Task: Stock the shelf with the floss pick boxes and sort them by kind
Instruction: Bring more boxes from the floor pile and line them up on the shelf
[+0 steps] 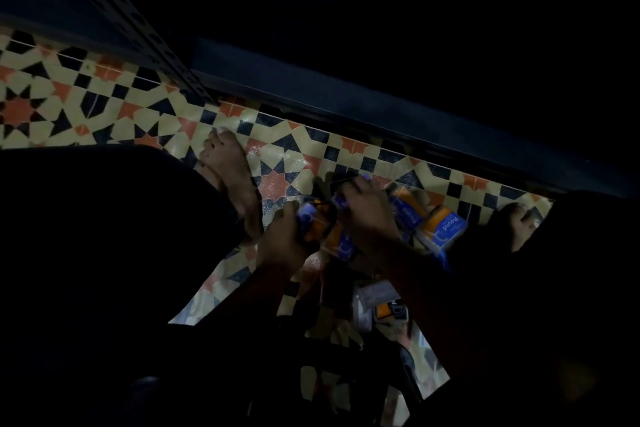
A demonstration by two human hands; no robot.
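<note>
Several orange-and-blue floss pick boxes lie in a loose pile on the patterned tile floor [277, 156]. One box marked "Round" [445, 225] lies at the pile's right side. My left hand [287, 239] grips a blue and orange box [310, 220] at the pile's left. My right hand [367, 215] reaches over the middle of the pile, fingers curled round another box [337, 199]. The scene is very dark. The dark shelf [381, 107] runs diagonally above the pile, its inside hidden in shadow.
My bare left foot [228, 170] stands just left of the pile and my right foot [519, 222] at its right. A perforated shelf upright [138, 28] rises at the upper left. More packets [384, 305] and dark items lie nearer me.
</note>
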